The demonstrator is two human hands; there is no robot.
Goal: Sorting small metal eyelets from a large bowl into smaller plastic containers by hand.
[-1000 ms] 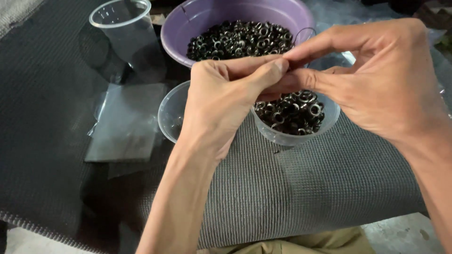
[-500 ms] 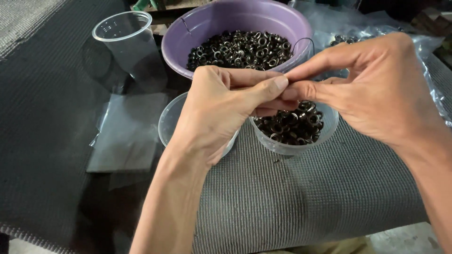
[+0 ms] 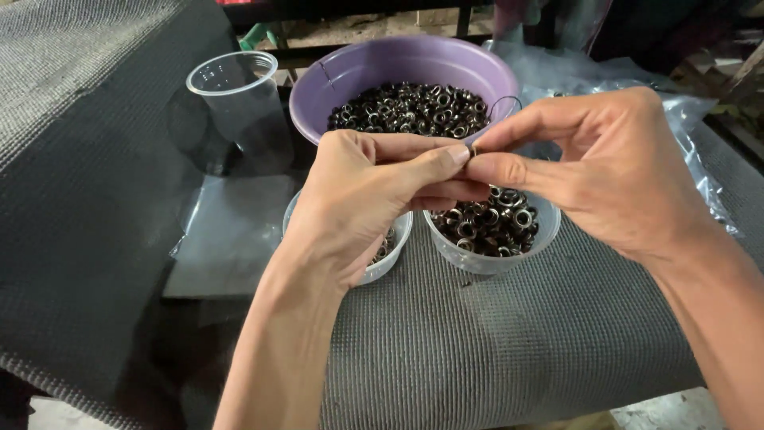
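Observation:
My left hand [image 3: 362,203] and my right hand [image 3: 605,171] meet fingertip to fingertip over two small clear cups. Between the fingertips a small metal eyelet [image 3: 472,149] is pinched, mostly hidden by the fingers. Under my right hand the right clear cup [image 3: 493,253] is full of dark metal eyelets. The left clear cup [image 3: 390,256] lies largely hidden beneath my left hand and holds a few eyelets. Behind both stands a purple bowl [image 3: 350,80] heaped with the same eyelets.
An empty clear plastic cup [image 3: 235,99] stands at the back left. A clear plastic sheet [image 3: 231,231] lies left of the cups. Crumpled clear plastic bags [image 3: 684,119] sit at the right. Grey ribbed matting [image 3: 509,350] covers the work surface.
The view has shifted slightly, so the bowl and cups sit lower in the picture. Both hands stay together at the fingertips, working the small eyelet.

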